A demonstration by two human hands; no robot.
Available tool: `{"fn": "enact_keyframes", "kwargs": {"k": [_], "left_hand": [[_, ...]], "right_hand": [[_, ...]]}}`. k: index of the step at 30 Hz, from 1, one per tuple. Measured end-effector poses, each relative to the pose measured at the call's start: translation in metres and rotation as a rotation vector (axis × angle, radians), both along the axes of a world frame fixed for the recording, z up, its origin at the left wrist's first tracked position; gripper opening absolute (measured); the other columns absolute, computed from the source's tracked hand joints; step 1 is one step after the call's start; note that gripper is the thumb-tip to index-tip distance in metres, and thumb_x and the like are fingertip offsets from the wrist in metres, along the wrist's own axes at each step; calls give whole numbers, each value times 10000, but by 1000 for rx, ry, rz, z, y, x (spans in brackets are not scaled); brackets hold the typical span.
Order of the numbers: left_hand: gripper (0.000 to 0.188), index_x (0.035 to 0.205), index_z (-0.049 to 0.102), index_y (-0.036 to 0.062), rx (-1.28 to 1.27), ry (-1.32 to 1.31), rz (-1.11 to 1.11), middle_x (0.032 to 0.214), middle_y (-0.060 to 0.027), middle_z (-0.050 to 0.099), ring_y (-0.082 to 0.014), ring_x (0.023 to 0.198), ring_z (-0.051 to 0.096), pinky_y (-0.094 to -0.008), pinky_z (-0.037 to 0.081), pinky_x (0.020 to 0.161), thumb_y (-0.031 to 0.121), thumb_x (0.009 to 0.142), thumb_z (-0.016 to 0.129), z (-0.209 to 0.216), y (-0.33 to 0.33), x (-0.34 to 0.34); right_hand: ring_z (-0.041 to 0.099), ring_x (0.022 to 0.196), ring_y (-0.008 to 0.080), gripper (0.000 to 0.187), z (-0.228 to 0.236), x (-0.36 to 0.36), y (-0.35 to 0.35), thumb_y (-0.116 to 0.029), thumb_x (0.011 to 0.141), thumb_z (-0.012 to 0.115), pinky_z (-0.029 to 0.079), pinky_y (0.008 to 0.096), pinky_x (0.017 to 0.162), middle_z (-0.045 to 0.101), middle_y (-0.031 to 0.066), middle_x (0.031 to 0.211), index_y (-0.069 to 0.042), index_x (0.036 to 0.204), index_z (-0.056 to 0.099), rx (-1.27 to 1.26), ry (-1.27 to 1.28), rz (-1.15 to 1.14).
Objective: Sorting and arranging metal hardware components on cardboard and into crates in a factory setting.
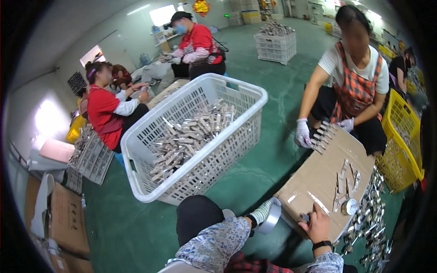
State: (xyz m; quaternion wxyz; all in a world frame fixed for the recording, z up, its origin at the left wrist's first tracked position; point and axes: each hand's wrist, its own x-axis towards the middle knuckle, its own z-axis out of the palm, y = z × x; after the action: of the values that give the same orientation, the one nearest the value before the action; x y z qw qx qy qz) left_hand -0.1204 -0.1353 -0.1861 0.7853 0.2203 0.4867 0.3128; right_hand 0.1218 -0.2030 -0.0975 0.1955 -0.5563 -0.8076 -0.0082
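My right hand (316, 224), bare with a black watch at the wrist, rests on a cardboard sheet (296, 182). Its index finger is stretched out and the thumb stands apart. Beside the thumb lies a small dark grey piece (305, 217); I cannot tell its kind. My left hand (261, 212), in a striped glove below a floral sleeve, is at the cardboard's near left edge and holds a roll of silvery tape (271, 218). Shiny strips (318, 203) lie on the cardboard, near several metal clamp-like parts (341, 184) and a round metal piece (349, 207).
A white basket (195, 185) of metal parts stands to the left. Across the cardboard a gloved co-worker (357, 82) handles a row of metal parts (324, 135). A yellow basket (400, 141) and a pile of metal fittings (368, 223) lie right. Other people sit at the far left.
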Motion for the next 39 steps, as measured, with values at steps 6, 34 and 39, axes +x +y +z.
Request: {"fn": "enact_keyframes", "kwargs": {"k": [6, 34, 39], "left_hand": [[246, 864, 594, 160, 119, -21, -72, 803, -14, 581, -153, 725, 529, -328, 459, 738, 299, 926, 401, -19, 3, -8], [295, 850, 574, 154, 146, -163, -170, 689, 12, 569, -134, 573, 527, -290, 441, 553, 375, 945, 404, 3, -8, -5], [284, 827, 575, 157, 41, -190, -170, 666, 3, 562, -132, 562, 525, -297, 445, 553, 367, 934, 416, 2, -7, -4]], "right_hand": [[594, 794, 332, 486, -9, 0, 0, -379, 594, 794, 452, 432, 698, 525, 203, 1292, -49, 857, 554, 18, 2, 12], [575, 858, 339, 382, -13, 20, -11, -189, 621, 768, 447, 419, 737, 516, 156, 1330, -52, 890, 535, -39, -41, -17], [582, 880, 337, 356, -16, 19, -11, -150, 634, 750, 449, 420, 756, 522, 156, 1322, -46, 898, 534, -14, -45, -17]]}}
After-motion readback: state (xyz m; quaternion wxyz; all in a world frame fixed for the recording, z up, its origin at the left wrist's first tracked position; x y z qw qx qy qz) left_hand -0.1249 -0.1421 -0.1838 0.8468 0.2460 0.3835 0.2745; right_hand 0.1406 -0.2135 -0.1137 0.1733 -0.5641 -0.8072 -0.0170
